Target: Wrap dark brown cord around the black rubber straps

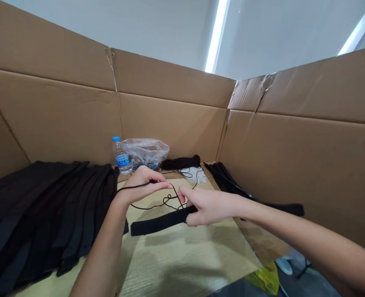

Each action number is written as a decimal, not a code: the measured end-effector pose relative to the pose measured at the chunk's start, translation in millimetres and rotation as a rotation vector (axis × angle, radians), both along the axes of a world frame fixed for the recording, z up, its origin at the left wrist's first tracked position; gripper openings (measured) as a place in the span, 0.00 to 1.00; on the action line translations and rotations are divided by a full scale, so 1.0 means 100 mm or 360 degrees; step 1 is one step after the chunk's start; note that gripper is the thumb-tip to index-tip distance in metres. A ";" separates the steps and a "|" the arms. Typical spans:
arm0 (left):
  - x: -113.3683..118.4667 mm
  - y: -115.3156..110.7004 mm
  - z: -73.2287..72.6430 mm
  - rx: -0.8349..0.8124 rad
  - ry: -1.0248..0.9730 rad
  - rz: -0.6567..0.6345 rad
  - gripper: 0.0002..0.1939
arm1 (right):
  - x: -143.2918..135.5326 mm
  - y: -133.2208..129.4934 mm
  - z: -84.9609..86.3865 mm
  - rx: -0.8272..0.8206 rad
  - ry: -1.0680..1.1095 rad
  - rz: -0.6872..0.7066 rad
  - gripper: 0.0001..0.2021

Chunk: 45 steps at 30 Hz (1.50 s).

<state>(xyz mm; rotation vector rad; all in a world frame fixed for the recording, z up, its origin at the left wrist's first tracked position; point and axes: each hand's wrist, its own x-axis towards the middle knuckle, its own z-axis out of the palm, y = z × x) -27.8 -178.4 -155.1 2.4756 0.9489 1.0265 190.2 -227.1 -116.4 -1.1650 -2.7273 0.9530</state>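
My right hand [205, 206] is closed around one end of a flat black strip [159, 222], which reaches out to the left above the table. A thin dark cord [178, 196] runs from the strip up to my left hand [147, 183]. Between thumb and fingers my left hand pinches this cord, and a length of it trails over the wrist. Loose loops of cord lie on the table behind the strip. The far end of the strip under my right fingers is hidden.
Many black strips [61, 206] are piled at the left. At the back stand a water bottle [122, 156], a clear plastic bag [147, 150] and a dark cord bundle [181, 163]. More black strips [228, 181] lie right. Cardboard walls [170, 119] surround the table [182, 260]. A yellow bag [267, 278] is lower right.
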 end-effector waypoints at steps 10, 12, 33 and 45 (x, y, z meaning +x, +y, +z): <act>0.16 -0.23 0.01 0.1042 0.0137 0.0332 0.21 | -0.12 0.11 0.01 -0.0097 -0.0116 -0.0168 0.15; 0.17 -0.22 0.00 0.1155 0.0127 0.0366 0.20 | -0.13 0.12 0.00 -0.0096 -0.0066 -0.0170 0.15; 0.35 -0.31 0.03 0.0527 0.0118 0.0504 0.20 | 0.07 0.56 0.04 0.0335 0.0501 -0.0655 0.12; 0.61 -0.34 -0.04 -0.0129 -0.0738 0.0273 0.19 | 0.10 0.36 0.20 -0.0216 0.1411 -0.0536 0.16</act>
